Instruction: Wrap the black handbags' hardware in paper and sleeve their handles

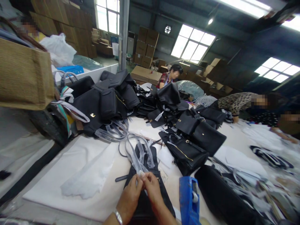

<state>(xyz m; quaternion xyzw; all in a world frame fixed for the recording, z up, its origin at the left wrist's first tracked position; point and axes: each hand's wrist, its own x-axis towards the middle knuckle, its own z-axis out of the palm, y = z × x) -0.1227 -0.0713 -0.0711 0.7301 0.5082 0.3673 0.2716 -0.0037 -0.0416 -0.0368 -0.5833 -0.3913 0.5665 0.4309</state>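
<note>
In front of me a black bag (150, 206) lies on the white-covered table (53, 175). My left hand (131, 191) and my right hand (152, 187) meet over it, fingertips pinched together. Between them is the end of a strap in clear plastic wrap (134, 156), which loops away from me across the bag's top. Other plastic-wrapped straps (113, 129) lie just beyond. A metal bracelet circles my left wrist. The exact spot pinched is partly hidden by the fingers.
A blue tape dispenser (189, 200) stands right of the bag. Black bags are heaped at left (93, 109) and right (187, 150). A burlap bag (25, 75) hangs in from the left. A person (170, 76) is across the table; another person (239, 103) leans over at right.
</note>
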